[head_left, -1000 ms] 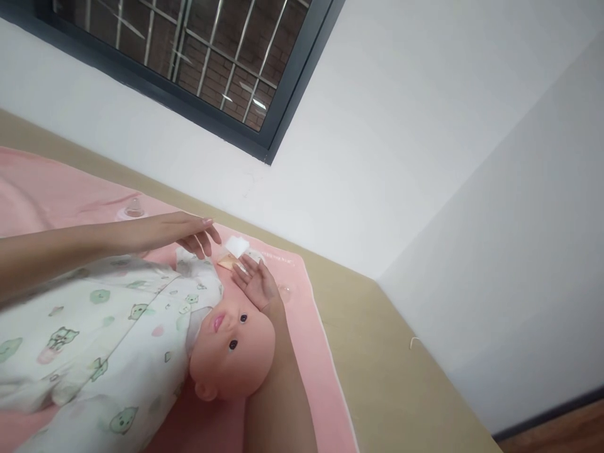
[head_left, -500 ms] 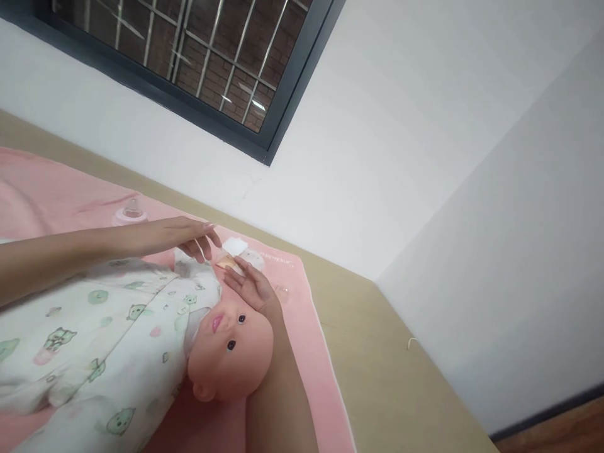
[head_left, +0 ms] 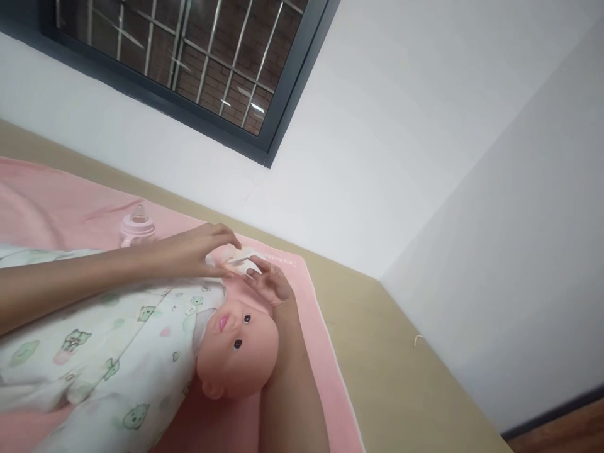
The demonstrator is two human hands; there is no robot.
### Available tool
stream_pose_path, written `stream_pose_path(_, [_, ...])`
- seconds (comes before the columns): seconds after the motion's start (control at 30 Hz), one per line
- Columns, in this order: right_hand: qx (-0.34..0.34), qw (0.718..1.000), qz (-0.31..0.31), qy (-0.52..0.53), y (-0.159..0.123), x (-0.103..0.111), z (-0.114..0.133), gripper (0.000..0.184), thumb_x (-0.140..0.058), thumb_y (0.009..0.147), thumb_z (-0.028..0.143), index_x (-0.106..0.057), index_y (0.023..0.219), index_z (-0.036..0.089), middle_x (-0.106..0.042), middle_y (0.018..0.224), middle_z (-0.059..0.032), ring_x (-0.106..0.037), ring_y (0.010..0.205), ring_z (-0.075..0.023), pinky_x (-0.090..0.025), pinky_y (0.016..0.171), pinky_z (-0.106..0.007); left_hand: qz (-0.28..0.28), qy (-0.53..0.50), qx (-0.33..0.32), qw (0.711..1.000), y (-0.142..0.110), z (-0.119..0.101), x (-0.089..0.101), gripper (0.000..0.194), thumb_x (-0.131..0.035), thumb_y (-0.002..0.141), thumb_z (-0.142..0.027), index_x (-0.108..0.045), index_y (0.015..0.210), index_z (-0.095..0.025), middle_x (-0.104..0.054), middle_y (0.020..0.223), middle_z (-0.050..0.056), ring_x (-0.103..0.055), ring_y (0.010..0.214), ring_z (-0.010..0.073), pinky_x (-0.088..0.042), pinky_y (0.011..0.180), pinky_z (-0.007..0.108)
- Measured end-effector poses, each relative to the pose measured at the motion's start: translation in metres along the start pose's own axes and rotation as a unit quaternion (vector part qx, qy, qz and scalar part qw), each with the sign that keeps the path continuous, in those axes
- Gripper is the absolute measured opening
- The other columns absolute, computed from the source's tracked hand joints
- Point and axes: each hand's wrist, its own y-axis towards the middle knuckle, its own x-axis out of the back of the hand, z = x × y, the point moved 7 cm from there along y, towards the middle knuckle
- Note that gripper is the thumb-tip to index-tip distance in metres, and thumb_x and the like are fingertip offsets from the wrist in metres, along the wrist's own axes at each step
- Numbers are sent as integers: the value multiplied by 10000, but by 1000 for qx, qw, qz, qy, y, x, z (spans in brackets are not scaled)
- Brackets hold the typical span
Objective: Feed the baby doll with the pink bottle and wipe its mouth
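A doll lies on its back in a white suit printed with green bears, its head toward the right. My left hand reaches over the doll's body, with thumb and fingers curved around a small, thin white and tan piece. From beyond the doll's head, my right hand meets the piece's right side with bent fingers. Its exact kind is too small to make out, and the fingers partly cover it. Behind my left forearm stands a pink baby bottle with a clear teat.
Under everything lies a pink mat with a white edge, spread on a tan tabletop. White walls rise behind it. A dark-framed window with metal bars is above.
My left hand has come down and right onto the small piece, where it hovered before. My right hand's fingers have curled. More of the bottle shows, and the view has shifted slightly.
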Motion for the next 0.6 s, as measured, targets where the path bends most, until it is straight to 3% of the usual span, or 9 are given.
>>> stream_pose_path(0.13, [-2,999,33,-22,0,-6,1,511,-795,550,403,-675,984,162,-638,881,-69,-550,837,-178,-473,887,-390,-37,69,-22,997,10,-16,-8,437,-514,785,-557,-585,1002,-185,-556,1182,116,-501,1081,300,-388,896,387])
stream_pose_path(0.23, [1,998,52,-26,0,-8,1,621,-817,490,476,-673,1009,167,-642,975,-89,-547,845,-183,-480,856,-381,-44,76,-29,996,16,-17,-8,304,-418,825,-431,-588,882,-185,-606,1074,98,-553,975,283,-399,824,380])
stream_pose_path(0.3, [-1,998,56,-20,0,-6,0,668,-804,503,509,-655,1067,183,-613,1139,-105,-551,900,-194,-469,888,-393,-48,48,0,998,18,-10,-4,324,-406,826,-452,-589,880,-190,-633,1002,80,-581,902,268,-412,755,353])
stream_pose_path(0.43, [8,1000,28,10,-1,9,-7,623,-722,630,518,-592,1179,254,-490,1357,-60,-545,1038,-196,-422,991,-404,-18,-144,82,986,9,4,6,339,-554,733,-518,-582,817,-190,-664,860,33,-610,828,237,-437,714,309])
stream_pose_path(0.5, [2,1000,4,25,-2,18,-13,559,-675,697,486,-569,1203,275,-493,1355,-40,-550,1061,-181,-401,1025,-397,11,-283,108,953,0,2,8,312,-629,690,-475,-561,805,-194,-653,766,4,-611,737,205,-435,638,270])
stream_pose_path(0.6, [-6,998,-33,45,-1,29,-20,478,-627,756,427,-553,1210,298,-506,1344,-20,-559,1081,-169,-397,1038,-393,32,-448,146,881,-18,-7,10,262,-669,671,-374,-557,825,-194,-644,727,-8,-594,653,166,-418,558,229])
